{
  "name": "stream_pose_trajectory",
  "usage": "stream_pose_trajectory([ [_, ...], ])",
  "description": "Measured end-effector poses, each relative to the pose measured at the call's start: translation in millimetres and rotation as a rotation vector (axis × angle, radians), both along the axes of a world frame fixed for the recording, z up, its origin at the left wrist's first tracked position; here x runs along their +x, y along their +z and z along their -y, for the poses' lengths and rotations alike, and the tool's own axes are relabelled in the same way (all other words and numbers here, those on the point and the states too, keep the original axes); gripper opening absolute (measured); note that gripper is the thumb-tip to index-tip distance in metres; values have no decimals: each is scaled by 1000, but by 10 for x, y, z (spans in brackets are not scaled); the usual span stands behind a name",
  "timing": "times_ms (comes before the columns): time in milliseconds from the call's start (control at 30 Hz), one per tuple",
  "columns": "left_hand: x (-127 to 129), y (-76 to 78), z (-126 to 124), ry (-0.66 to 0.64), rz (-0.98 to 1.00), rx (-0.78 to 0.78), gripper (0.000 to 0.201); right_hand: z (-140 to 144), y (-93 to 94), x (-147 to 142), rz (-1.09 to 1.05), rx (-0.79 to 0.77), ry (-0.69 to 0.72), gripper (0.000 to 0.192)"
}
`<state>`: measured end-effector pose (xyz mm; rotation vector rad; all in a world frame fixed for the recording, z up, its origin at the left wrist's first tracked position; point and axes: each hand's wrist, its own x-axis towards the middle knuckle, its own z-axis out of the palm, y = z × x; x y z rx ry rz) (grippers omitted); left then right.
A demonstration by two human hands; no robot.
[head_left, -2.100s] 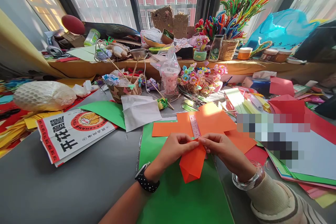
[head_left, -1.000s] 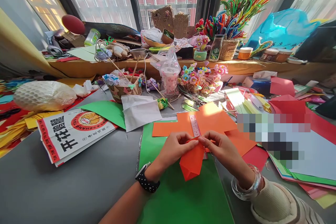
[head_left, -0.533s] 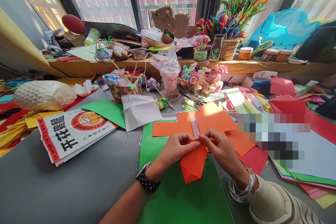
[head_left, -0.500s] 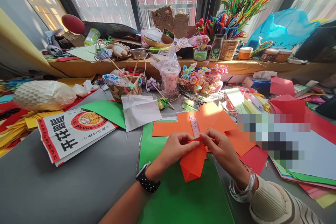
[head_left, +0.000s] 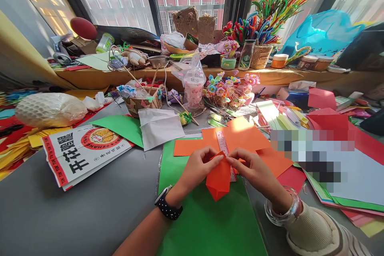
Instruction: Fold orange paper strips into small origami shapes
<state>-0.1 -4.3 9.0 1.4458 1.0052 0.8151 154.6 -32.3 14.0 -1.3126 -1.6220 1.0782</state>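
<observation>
A folded piece of orange paper (head_left: 218, 180) is held up between both hands, its pointed end hanging down toward me. My left hand (head_left: 201, 166) pinches its upper left edge, thumb on top. On the other side my right hand (head_left: 247, 166) grips the upper right corner between thumb and fingers. Behind and partly under the hands lies a ruler with a pink pattern (head_left: 222, 142), resting on flat orange sheets (head_left: 189, 147). Beneath everything is a green mat (head_left: 207, 228) on the grey table.
A printed paper bag (head_left: 87, 154) lies left, beside a green sheet (head_left: 123, 126) and a white paper (head_left: 160, 130). A cup in a plastic bag (head_left: 193, 92) and a basket of craft flowers (head_left: 222, 90) stand behind. Stacked coloured papers (head_left: 360, 176) lie right.
The folded orange paper has turned slightly and its lower tip has moved up a little. My right hand has shifted slightly, and more of the ruler shows below the hands.
</observation>
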Motion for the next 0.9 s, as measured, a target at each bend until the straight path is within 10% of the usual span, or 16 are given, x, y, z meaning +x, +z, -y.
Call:
stream_pose_trajectory([
  [900, -36, 5, -29, 190, 118, 3, 21, -15, -23, 1, -19, 18, -34, 24],
])
